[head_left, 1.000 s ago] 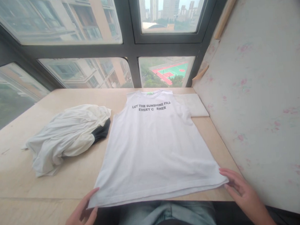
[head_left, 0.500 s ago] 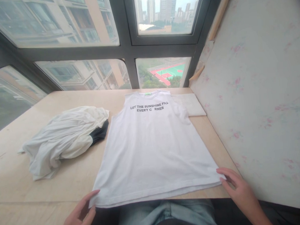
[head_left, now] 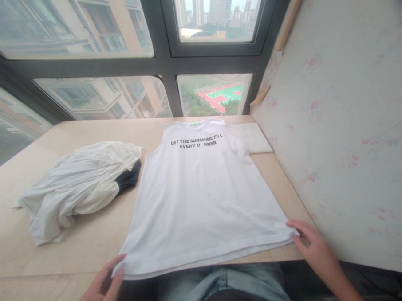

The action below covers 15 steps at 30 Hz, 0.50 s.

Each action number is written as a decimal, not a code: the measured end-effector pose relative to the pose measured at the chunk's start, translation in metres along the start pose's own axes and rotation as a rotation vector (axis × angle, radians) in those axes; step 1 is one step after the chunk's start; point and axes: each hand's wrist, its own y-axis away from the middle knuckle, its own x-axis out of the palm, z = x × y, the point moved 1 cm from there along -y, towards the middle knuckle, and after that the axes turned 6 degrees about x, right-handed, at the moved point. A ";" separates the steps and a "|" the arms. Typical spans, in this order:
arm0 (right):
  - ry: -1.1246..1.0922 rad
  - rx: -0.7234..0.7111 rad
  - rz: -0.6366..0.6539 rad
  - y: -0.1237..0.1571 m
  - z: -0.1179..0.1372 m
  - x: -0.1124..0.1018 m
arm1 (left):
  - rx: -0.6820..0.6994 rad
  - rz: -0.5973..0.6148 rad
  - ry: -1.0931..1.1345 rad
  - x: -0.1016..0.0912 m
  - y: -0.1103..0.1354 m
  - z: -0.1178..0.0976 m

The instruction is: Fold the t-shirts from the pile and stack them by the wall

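A white sleeveless shirt (head_left: 199, 199) lies spread flat, front up, with its neckline at the far side and its hem toward me. Dark letters run across its chest, and a small green label shows at the collar. My left hand (head_left: 102, 285) pinches the hem's left corner between thumb and fingers. At the opposite corner, my right hand (head_left: 310, 243) grips the hem the same way. The front and back layers of the hem sit slightly offset. Both hands are at the near edge of the wooden table.
A crumpled pile of white clothes (head_left: 79, 187) with a dark piece (head_left: 129, 178) lies to the left. Partly under the shirt's right shoulder is a flat white folded item (head_left: 258, 139). The pale wooden table (head_left: 167, 298) meets a flowered wall (head_left: 349, 117) at right and windows behind.
The view has shifted slightly, so everything sits a little further left. Both hands keep hold of the hem corners, and the shirt lies much as before.
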 end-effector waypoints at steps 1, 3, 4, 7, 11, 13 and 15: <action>0.016 -0.015 -0.013 0.000 0.002 0.000 | 0.015 0.002 -0.011 0.002 0.001 -0.001; 0.033 -0.038 -0.025 -0.001 0.005 0.001 | 0.031 0.010 -0.020 0.005 0.002 -0.005; 0.037 -0.039 -0.028 -0.002 0.006 0.001 | 0.030 0.011 -0.028 0.006 0.003 -0.007; 0.056 -0.022 -0.048 -0.006 0.010 0.002 | 0.007 -0.021 -0.091 0.005 0.006 -0.017; 0.087 0.013 -0.082 -0.014 0.022 -0.003 | -0.007 -0.076 -0.153 0.000 0.007 -0.026; 0.102 0.052 -0.124 -0.016 0.031 -0.010 | -0.017 -0.071 -0.169 -0.006 0.005 -0.023; 0.092 0.095 -0.196 -0.016 0.039 -0.019 | -0.021 -0.060 -0.164 -0.014 0.002 -0.015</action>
